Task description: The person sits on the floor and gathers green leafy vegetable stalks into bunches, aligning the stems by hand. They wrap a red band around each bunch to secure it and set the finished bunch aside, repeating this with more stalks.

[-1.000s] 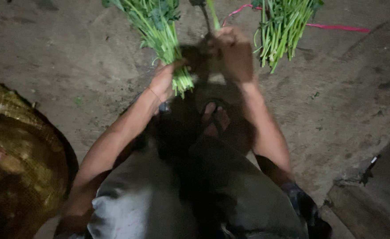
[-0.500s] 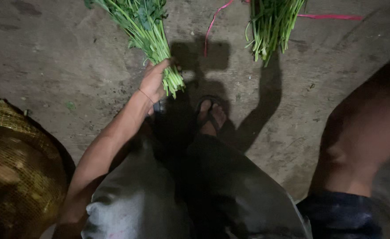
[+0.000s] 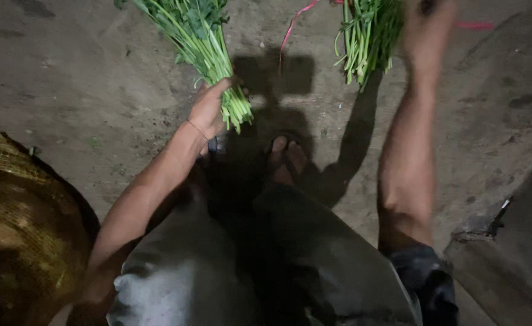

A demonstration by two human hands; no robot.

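Observation:
A bunch of leafy green stalks lies on the bare ground at the top left of centre. My left hand grips it near the cut ends of the stems. A second green bunch lies to the right, with a pink string beside it. My right hand is raised at the top right, blurred, just right of that second bunch. Something small and dark shows at its fingertips; I cannot tell what it is or whether the fingers are closed.
A yellowish woven basket fills the lower left. My foot in a sandal rests below the bunches, my grey-clad knees under it. A raised stone edge runs along the lower right. The ground is rough concrete.
My right hand left the first bunch, swung out to the right, and now reaches up beside the second bunch. My left hand has kept its grip on the first bunch.

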